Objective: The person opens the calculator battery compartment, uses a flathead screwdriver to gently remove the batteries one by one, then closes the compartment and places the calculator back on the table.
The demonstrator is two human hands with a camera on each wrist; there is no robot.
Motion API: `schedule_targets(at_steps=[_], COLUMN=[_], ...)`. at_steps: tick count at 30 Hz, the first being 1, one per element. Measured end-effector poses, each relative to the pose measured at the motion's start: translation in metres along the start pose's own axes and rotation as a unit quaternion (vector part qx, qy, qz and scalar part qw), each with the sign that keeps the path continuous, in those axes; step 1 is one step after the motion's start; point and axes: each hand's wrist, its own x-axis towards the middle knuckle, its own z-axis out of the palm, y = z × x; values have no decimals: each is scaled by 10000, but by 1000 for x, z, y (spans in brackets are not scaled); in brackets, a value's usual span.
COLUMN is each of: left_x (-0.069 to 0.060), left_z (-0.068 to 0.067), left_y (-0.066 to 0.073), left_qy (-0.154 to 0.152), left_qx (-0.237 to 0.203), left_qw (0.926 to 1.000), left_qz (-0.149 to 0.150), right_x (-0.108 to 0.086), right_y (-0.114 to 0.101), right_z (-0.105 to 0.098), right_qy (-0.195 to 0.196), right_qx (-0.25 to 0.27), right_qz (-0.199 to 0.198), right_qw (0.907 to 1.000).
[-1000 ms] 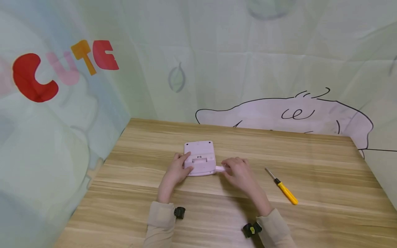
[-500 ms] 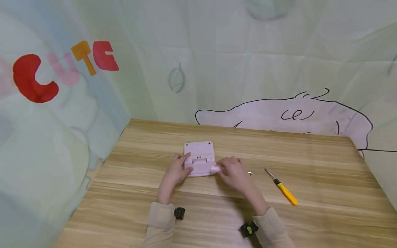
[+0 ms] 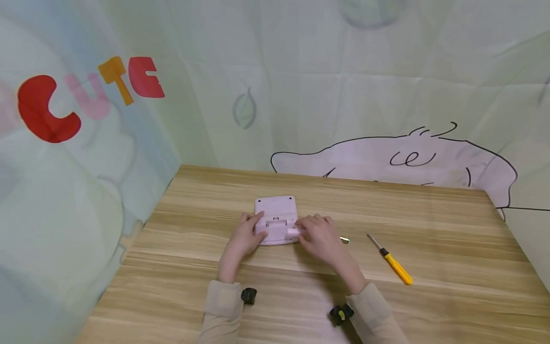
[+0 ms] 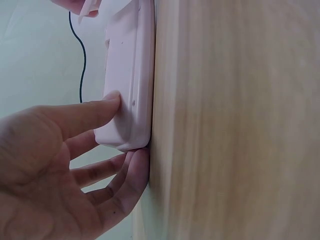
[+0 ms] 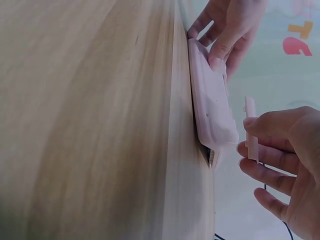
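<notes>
A pink calculator (image 3: 276,207) lies back side up on the table, its battery compartment (image 3: 276,223) uncovered. My left hand (image 3: 244,237) grips its left edge, thumb on top and fingers along the side. Between thumb and fingers, my right hand (image 3: 321,237) pinches a small pink battery cover (image 5: 251,131). In the head view this cover is over the calculator's lower right corner; the right wrist view shows a gap between the two. Beyond the right hand lies a small shiny cylinder, apparently a battery (image 3: 345,240), partly hidden by that hand.
A screwdriver (image 3: 396,265) with a yellow handle lies right of the right hand, tip pointing away. The wooden table (image 3: 193,200) meets a printed cloth backdrop (image 3: 301,95) at its far and left sides.
My right hand has moved left with the battery cover, from beside the calculator to above its corner. The shiny cylinder has come into sight behind it. The left hand stays put.
</notes>
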Motion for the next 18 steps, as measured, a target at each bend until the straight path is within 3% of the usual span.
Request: schedule_targets(at_steps=[18], left_x=[0], left_z=[-1], left_y=[-2], left_qy=[21], left_qx=[71], left_qw=[9999], left_qz=[111], right_x=[9], right_y=[-5], right_z=[7], right_qy=[12], right_qx=[210], right_qz=[197], right_qw=[9996])
